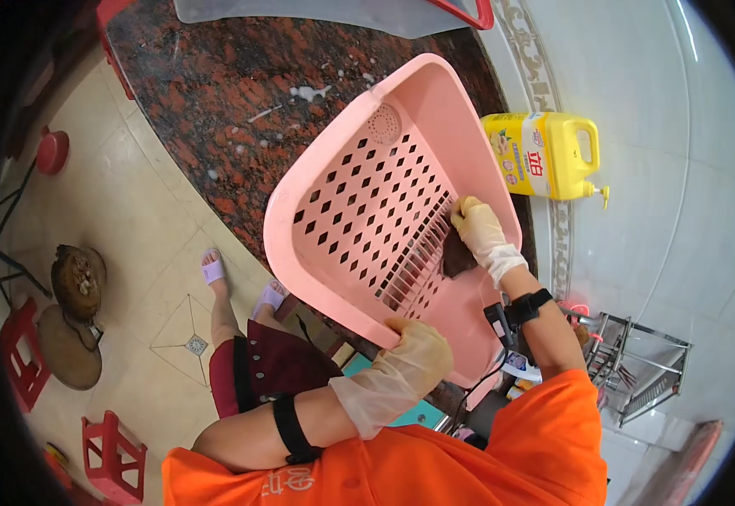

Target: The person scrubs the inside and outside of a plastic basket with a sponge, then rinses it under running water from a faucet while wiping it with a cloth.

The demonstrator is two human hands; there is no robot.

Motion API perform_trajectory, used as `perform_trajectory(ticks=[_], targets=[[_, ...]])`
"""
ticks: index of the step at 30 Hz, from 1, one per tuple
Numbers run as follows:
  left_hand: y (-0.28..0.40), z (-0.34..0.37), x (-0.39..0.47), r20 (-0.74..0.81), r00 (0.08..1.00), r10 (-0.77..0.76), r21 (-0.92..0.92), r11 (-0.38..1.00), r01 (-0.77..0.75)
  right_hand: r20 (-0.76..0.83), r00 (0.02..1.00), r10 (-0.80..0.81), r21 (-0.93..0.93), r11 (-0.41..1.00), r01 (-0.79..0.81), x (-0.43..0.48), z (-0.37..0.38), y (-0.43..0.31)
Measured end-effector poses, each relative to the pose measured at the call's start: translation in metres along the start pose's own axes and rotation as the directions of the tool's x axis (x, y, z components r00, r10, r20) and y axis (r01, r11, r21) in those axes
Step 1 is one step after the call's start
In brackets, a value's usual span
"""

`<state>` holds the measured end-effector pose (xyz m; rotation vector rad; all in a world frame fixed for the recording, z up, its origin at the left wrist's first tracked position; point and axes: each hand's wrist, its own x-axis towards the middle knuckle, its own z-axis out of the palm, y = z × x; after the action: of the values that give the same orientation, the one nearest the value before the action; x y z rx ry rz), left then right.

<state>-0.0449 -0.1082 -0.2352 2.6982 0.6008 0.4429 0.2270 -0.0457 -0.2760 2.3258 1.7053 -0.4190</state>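
A large pink plastic dish drainer (342, 278) rests tilted on the dark red speckled stone counter (216, 120). Its floor has diamond-shaped holes, and a slotted rack of thin bars crosses it. My left hand (415, 354), in a pale translucent glove, grips the near rim with the thumb over the edge. Inside the drainer, my right hand (478, 231), gloved too, is closed on a dark brown cloth (458, 256) against the rack bars. The right fingertips are partly hidden by the cloth and the bars.
A yellow detergent jug (547, 155) with a pump stands by the tiled wall. Beyond the drainer is a translucent bin (317, 12) with red trim. White foam (309, 93) spots the counter. A metal rack (633, 360) is at right; red stools (113, 455) stand on the floor.
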Motion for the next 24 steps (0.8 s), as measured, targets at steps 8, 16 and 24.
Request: perform_trajectory(ticks=[8, 16, 24], targets=[[0.002, 0.002, 0.003, 0.168, 0.985, -0.030, -0.098, 0.994, 0.047, 0.249, 0.968, -0.044, -0.103, 0.992, 0.072, 0.004, -0.018, 0.016], [-0.001, -0.004, -0.001, 0.070, 0.998, 0.007, -0.126, 0.992, 0.002, 0.137, 0.989, 0.047, 0.016, 0.999, -0.050, -0.003, -0.006, -0.006], [0.004, 0.004, -0.003, 0.010, 0.999, -0.037, -0.044, 0.998, 0.037, 0.142, 0.982, 0.123, -0.419, 0.907, -0.053, 0.000, 0.000, -0.007]])
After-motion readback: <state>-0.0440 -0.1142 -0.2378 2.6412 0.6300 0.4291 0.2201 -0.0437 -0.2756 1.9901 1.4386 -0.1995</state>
